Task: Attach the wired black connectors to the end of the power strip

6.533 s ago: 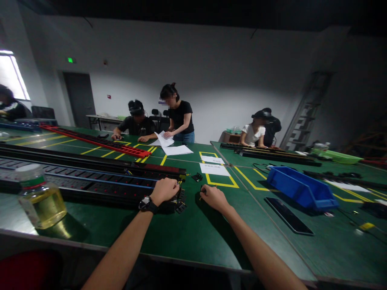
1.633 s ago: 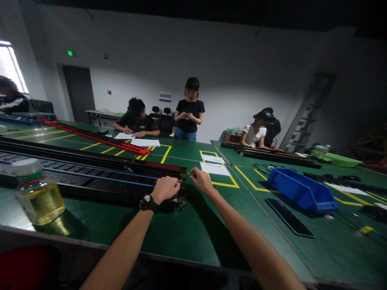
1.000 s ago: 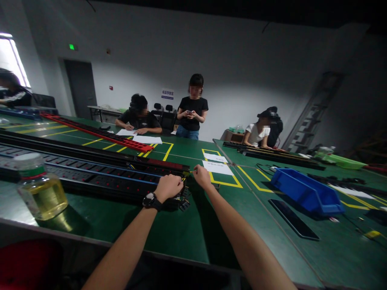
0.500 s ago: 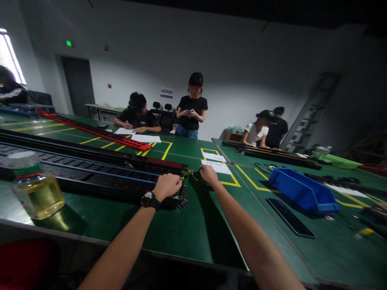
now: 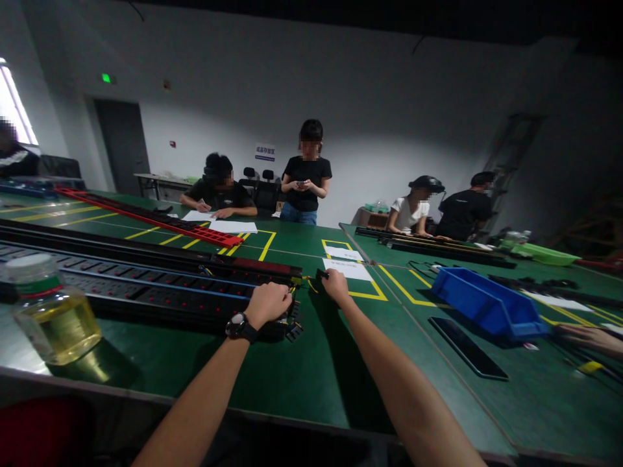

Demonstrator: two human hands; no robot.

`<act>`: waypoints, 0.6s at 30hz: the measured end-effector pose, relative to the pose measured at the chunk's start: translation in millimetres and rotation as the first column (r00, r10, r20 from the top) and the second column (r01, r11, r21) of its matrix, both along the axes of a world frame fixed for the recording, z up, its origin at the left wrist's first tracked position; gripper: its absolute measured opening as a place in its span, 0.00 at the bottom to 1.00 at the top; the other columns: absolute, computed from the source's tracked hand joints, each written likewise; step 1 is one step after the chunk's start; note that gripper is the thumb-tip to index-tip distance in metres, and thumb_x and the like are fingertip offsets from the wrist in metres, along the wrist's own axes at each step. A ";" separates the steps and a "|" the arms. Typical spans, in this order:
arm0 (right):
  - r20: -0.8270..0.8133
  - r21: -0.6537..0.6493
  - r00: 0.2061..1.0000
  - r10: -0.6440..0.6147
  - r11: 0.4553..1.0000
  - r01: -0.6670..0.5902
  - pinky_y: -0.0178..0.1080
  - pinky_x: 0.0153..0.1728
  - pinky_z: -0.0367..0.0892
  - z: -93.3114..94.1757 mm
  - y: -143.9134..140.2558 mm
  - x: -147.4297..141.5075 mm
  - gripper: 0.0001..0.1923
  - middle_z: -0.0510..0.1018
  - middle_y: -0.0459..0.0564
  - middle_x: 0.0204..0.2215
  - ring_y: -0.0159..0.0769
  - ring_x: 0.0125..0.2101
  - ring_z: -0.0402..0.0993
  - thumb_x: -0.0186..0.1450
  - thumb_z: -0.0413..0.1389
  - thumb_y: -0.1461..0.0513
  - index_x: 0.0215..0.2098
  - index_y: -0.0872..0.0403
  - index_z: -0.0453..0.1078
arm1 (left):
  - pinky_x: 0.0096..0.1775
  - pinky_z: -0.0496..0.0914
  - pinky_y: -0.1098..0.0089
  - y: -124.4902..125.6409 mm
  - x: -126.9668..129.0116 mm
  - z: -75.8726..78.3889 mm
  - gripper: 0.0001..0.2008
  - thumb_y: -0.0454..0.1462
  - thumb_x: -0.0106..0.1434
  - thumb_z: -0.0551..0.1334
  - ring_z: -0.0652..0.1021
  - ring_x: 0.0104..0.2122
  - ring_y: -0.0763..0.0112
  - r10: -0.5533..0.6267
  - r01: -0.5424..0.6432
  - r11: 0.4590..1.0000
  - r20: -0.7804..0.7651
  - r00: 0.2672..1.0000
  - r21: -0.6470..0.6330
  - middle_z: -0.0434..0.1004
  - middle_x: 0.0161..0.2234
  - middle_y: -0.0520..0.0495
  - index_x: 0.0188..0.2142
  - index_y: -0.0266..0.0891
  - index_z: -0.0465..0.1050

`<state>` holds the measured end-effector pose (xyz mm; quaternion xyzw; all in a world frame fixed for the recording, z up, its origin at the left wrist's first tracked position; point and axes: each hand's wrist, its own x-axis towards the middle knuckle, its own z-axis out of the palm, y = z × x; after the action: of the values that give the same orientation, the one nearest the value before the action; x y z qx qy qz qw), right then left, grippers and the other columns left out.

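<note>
Left hand [image 5: 268,303], black wristwatch [image 5: 240,326] on the wrist, rests knuckles-up on the near end of the long black power strip with red switches and a blue wire along it [image 5: 146,292]; fingers curled down over the strip's end, tips hidden, so whether they grip cannot be told. Right hand [image 5: 335,286] reaches just past that end, fingers drawn together at a small black clip-like part [image 5: 320,275] on the green table mat [image 5: 311,370]; whether it is actually pinched cannot be told. Thin yellow wire [image 5: 305,281] runs from the strip's end toward the right hand. Strip lies lengthwise from far left to the table centre. Clear plastic bottle of yellow liquid [image 5: 51,310] near left edge. Blue plastic bin [image 5: 487,303] and flat black phone-like slab [image 5: 467,355] well to the right. White paper sheet [image 5: 346,269] just beyond the right hand. Another person's hand [image 5: 586,337] at far right edge.
</note>
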<state>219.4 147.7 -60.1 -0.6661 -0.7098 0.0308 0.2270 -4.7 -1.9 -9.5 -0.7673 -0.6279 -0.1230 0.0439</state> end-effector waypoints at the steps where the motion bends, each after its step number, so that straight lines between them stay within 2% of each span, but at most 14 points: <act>1: -0.021 -0.009 1.000 0.008 1.000 -0.008 0.38 0.45 0.67 -0.7 0.7 -2.9 0.17 0.83 0.58 0.48 0.44 0.48 0.79 0.70 0.53 0.64 0.53 0.53 0.78 | 0.42 0.72 0.64 0.2 0.0 -0.4 0.18 0.42 0.72 0.52 0.84 0.40 0.54 0.001 -0.001 1.000 -0.002 1.000 0.001 0.85 0.38 0.39 0.38 0.41 0.81; 8: -0.106 0.019 0.990 0.097 0.995 -0.095 0.36 0.45 0.68 -4.6 5.2 -22.7 0.17 0.84 0.54 0.46 0.42 0.46 0.79 0.67 0.55 0.64 0.52 0.52 0.79 | 0.41 0.72 0.64 2.2 0.5 -2.8 0.19 0.43 0.72 0.51 0.84 0.40 0.53 0.005 -0.005 1.000 -0.012 1.000 0.007 0.85 0.38 0.38 0.39 0.41 0.81; 18: -0.225 0.011 0.969 0.104 0.994 -0.104 0.37 0.45 0.71 -9.6 3.7 -19.7 0.17 0.86 0.54 0.43 0.44 0.44 0.81 0.65 0.59 0.64 0.51 0.53 0.81 | 0.42 0.73 0.62 0.5 1.9 0.0 0.19 0.43 0.72 0.51 0.84 0.40 0.52 0.006 -0.005 1.000 -0.009 1.000 0.005 0.85 0.38 0.37 0.38 0.41 0.81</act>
<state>199.7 151.4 -69.7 -0.6203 -0.7135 0.1182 0.3035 -2.9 -1.4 -9.5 -0.7660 -0.6294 -0.1209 0.0493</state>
